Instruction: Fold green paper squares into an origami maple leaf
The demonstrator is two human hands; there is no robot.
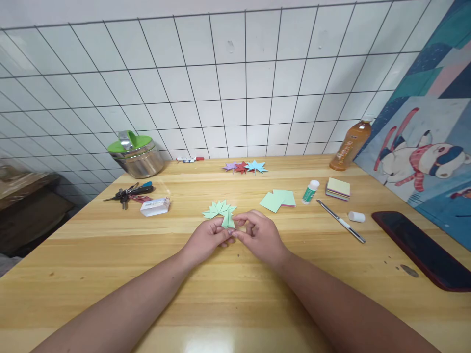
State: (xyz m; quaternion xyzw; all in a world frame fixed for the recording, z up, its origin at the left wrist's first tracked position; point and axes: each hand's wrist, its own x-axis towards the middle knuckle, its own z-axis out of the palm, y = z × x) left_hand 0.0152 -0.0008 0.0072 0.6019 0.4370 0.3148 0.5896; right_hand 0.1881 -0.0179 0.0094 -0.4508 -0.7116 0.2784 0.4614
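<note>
Between my hands, over the middle of the wooden table, is a small folded piece of green paper (228, 220). My left hand (211, 234) pinches its lower left part between thumb and fingers. The thumb and fingers of my right hand (257, 234) close on its lower right edge. Just behind it lies a pale green folded paper leaf (218, 209) with several points, partly covered by the held piece. Right of my hands are loose green paper squares (278, 200). Finished-looking purple, red and blue paper leaves (242, 167) lie near the wall.
On the right are a glue stick (311, 192), its white cap (356, 216), a utility knife (341, 221), a paper stack (337, 189), a phone (423, 250) and a bottle (352, 143). On the left stand a green-lidded pot (138, 159), keys (128, 193), a small box (155, 207) and markers (190, 159).
</note>
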